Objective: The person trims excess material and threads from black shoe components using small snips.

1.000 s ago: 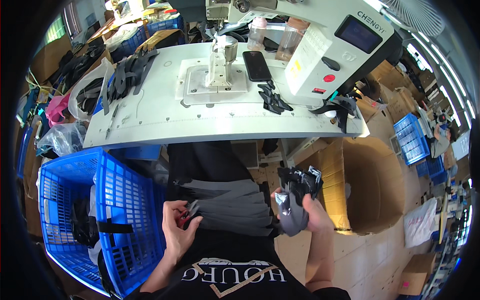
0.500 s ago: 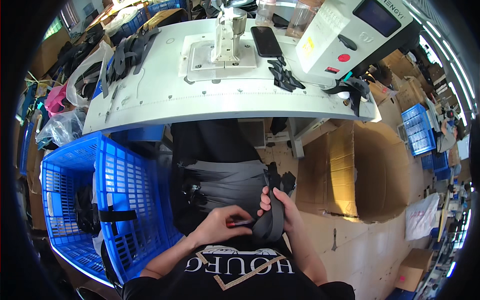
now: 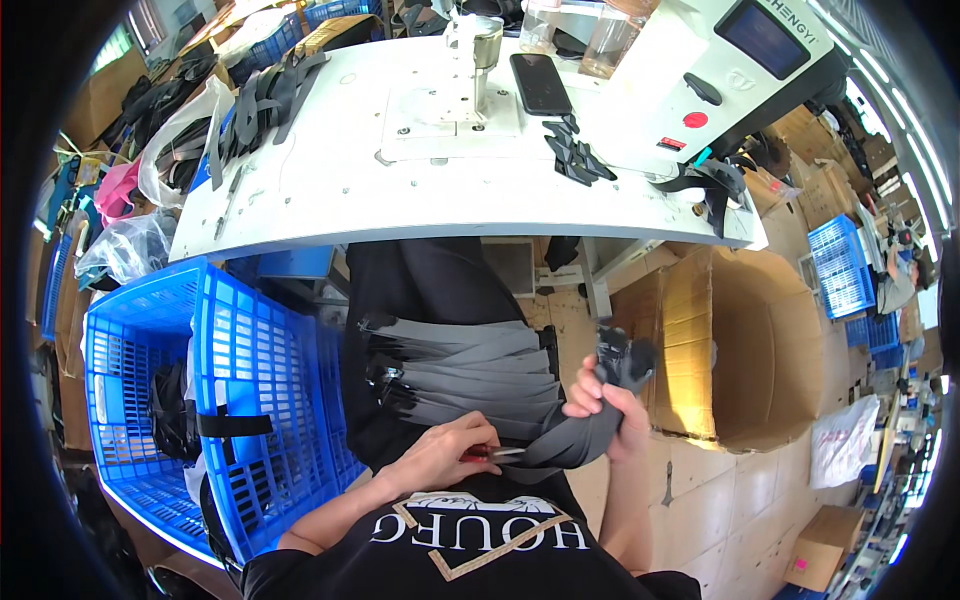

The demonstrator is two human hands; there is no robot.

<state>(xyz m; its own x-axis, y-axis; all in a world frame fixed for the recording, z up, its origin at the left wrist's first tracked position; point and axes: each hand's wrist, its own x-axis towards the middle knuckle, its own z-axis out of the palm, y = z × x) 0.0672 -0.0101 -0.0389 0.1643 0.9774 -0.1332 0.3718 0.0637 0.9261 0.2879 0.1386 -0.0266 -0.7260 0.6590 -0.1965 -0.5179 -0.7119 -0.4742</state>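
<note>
**Holding red-handled snips (image 3: 483, 456) and grey strap bundle (image 3: 582, 437), right of blue basket (image 3: 206, 345)**

With left hand (image 3: 447, 452), nearer to the basket, pinches the snips, with blades (image 3: 510, 452) directed at the bundle. With right hand (image 3: 622, 415), farther from the basket, grips the bundle in curled fingers (image 3: 583, 392). On black trousers (image 3: 425, 280), to the right of the basket, carries grey straps (image 3: 465, 372) side by side.

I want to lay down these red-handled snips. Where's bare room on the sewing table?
On the white tabletop, the front strip between base plate and near edge looks mostly bare; so does the patch left of the plate, up to the grey strips. It's crowded rightward: phone, dark pieces, machine housing.
</note>
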